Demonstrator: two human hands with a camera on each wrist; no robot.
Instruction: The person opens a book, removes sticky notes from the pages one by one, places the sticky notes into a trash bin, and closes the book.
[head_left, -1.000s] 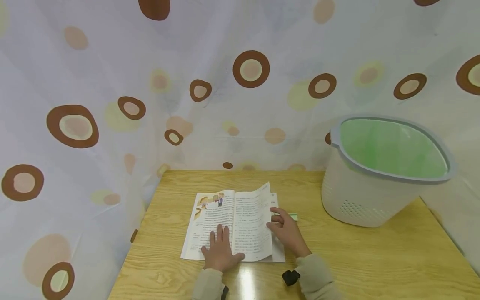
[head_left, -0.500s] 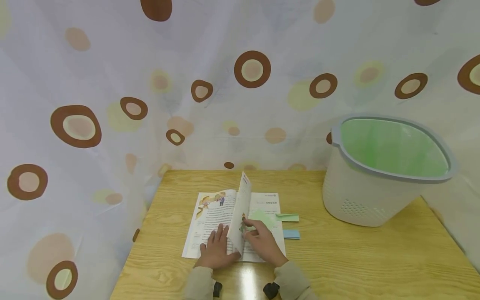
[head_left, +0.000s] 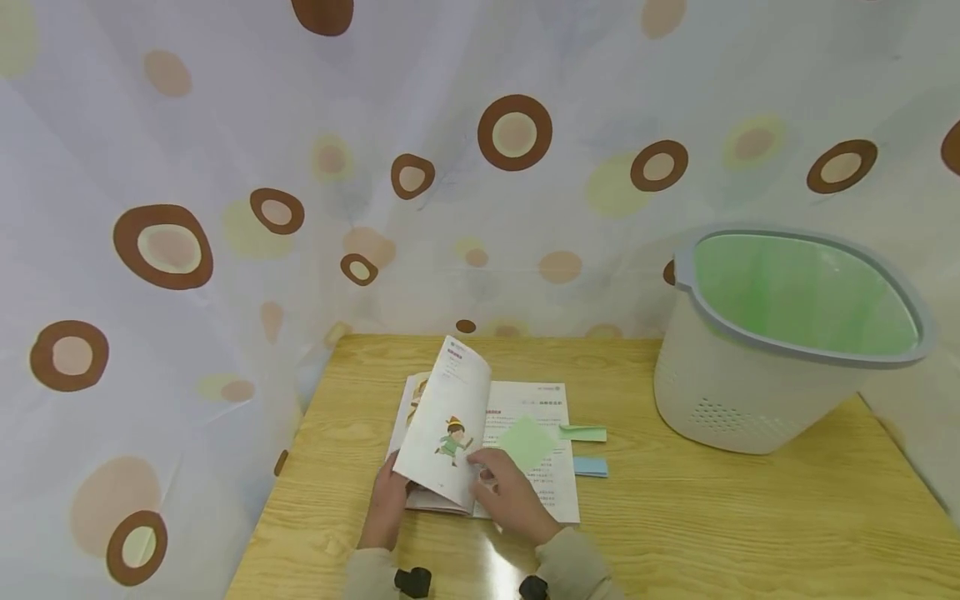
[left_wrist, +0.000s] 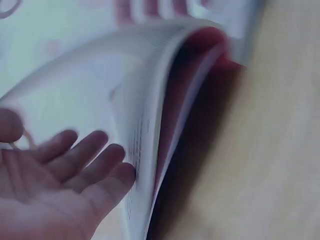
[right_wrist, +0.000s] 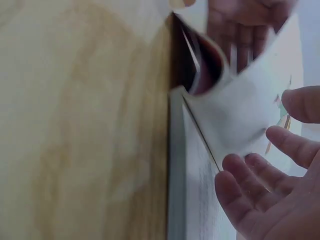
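Observation:
An open book (head_left: 558, 496) lies on the table with a page (head_left: 442, 425) lifted and leaning over to the left; it bears a drawing of a figure in an orange hat. My left hand (head_left: 386, 504) is at the book's left edge. Its loosely extended fingers reach under the lifted page, against the pages below, in the left wrist view (left_wrist: 60, 190). My right hand (head_left: 513, 500) is at the lifted page's right side, fingers relaxed and apart, fingertips near or touching the paper. A green sticky note (head_left: 528, 442) lies on the right-hand page.
A green tab (head_left: 587, 433) and a blue tab (head_left: 591, 467) stick out from the book's right edge. A white basket (head_left: 720, 400) with a grey rim and green inside stands on the wooden table (head_left: 750, 517) at the right. A spotted curtain (head_left: 420, 83) hangs behind.
The right hand has swung the page from the right side over to the left. The left hand has moved from lying on the left page to its outer edge. The note and tabs have come into view.

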